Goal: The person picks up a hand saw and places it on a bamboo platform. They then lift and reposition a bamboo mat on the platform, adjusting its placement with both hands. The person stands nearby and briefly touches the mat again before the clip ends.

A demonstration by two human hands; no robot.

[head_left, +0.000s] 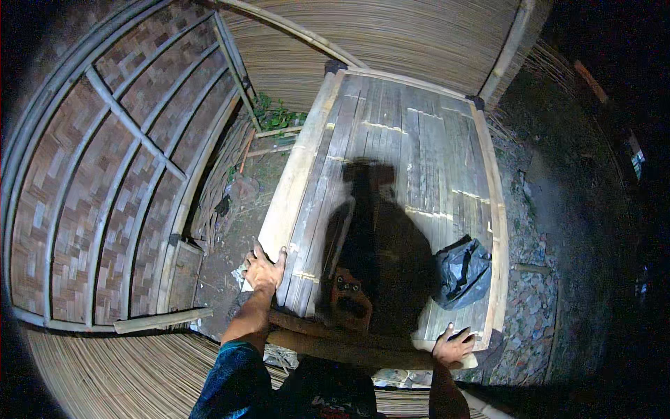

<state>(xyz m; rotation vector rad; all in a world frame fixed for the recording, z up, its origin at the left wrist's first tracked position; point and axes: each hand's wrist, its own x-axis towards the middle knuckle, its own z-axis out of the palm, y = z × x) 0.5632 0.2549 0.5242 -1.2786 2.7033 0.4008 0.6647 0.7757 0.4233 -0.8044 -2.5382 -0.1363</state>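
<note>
A low platform of flattened bamboo slats (426,167), framed with pale poles, stretches out in front of me. My left hand (264,269) lies with spread fingers on the left side pole (296,178), close to its near end. At the near right corner, my right hand (452,348) rests open on the frame, fingers apart. Just beyond it sits a crumpled black plastic bag (463,272) on the slats. A brown handle with round bolts (349,297), perhaps a handsaw's, lies near the middle front; my dark shadow covers much of it.
A woven bamboo wall panel (84,209) with pole ribs stands at left. Behind the platform rises a wall of thin sticks (377,35). Green plants (279,115) grow by the far left corner. Stony rubble (520,307) covers the ground at right, fading into darkness.
</note>
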